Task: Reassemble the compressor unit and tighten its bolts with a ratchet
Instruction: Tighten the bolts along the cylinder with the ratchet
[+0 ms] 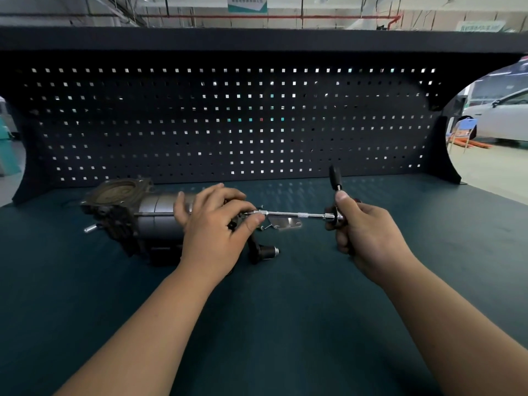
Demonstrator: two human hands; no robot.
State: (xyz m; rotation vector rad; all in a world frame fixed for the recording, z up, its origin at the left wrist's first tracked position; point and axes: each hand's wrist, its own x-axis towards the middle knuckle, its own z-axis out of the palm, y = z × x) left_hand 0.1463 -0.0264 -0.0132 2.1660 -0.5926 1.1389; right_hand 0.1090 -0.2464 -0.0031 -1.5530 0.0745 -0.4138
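The dark grey metal compressor unit (pixel 154 218) lies left of middle. The left hand (pixel 214 227) pinches the long bar of the shiny silver ratchet (pixel 297 215). The right hand (pixel 365 232) grips its handle. It looks like bolt tightening; next, swing the handle.

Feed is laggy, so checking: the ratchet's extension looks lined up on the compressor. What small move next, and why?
Probably swing the ratchet with the right hand for a tightening stroke. The left hand pinches the extension bar at the compressor, and the ratchet's handle stands upright, ready to sweep.
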